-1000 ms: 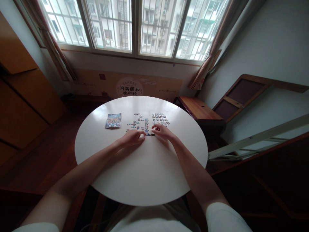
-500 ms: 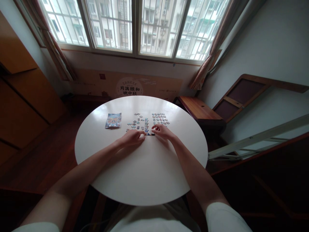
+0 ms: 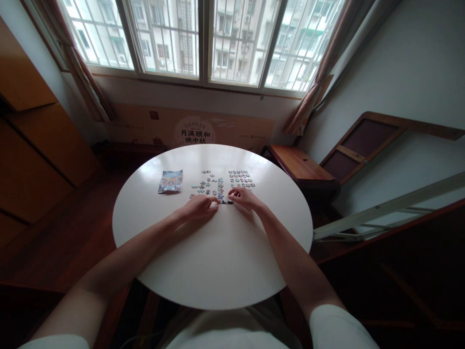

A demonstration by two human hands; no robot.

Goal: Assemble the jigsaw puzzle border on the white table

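A round white table [image 3: 218, 261] carries small jigsaw pieces. My left hand [image 3: 199, 206] rests on the table with its fingers curled, the fingertips pinched at the near end of a joined strip of pieces [image 3: 220, 190]. My right hand [image 3: 244, 198] is curled too, pinching the short dark row of pieces [image 3: 227, 202] at the strip's foot. Loose pieces [image 3: 202, 186] lie left of the strip. A neat block of several spread pieces [image 3: 240, 178] lies just beyond my right hand.
A small printed picture card [image 3: 170, 181] lies on the table's left part. A wooden bench [image 3: 298, 167] stands at the right beyond the table, a framed panel [image 3: 363, 140] leans on the wall, and wooden cabinets [image 3: 32, 160] fill the left. Windows run behind.
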